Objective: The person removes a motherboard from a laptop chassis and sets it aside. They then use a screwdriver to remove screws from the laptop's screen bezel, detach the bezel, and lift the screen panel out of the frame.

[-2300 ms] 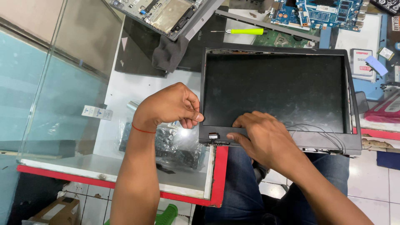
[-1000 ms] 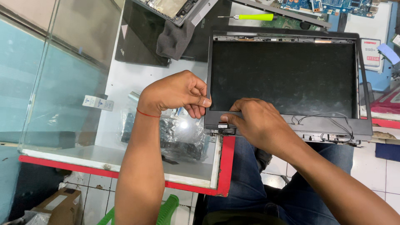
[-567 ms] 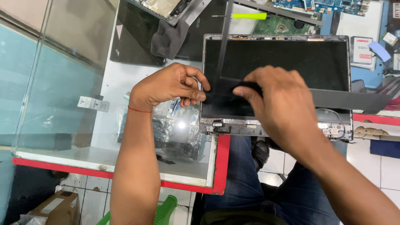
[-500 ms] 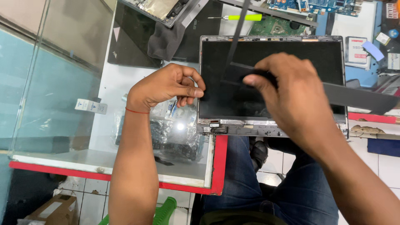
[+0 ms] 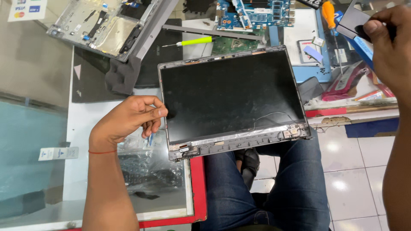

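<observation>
My left hand [image 5: 130, 119] rests at the left edge of the laptop screen [image 5: 231, 96], wrist bent, fingers curled loosely with the fingertips just touching the screen's thin frame; it grips nothing. A red thread circles that wrist. My right hand [image 5: 391, 47] is raised high at the far right, well away from the screen, fingers closed around a flat, dark plastic strip [image 5: 353, 19] whose one end shows above my thumb.

The screen lies face up, half on the glass counter [image 5: 85, 128] and half over my lap, a dark matte rectangle with its bare grey metal rim exposed. Along its lower edge runs a silvery foil band, thin wires looping above it, and small metal hinges at both corners. Beyond it lie a screwdriver [image 5: 192, 41] with a yellow-green handle, a blue circuit board [image 5: 254, 13], and an opened silver laptop shell [image 5: 102, 25].
</observation>
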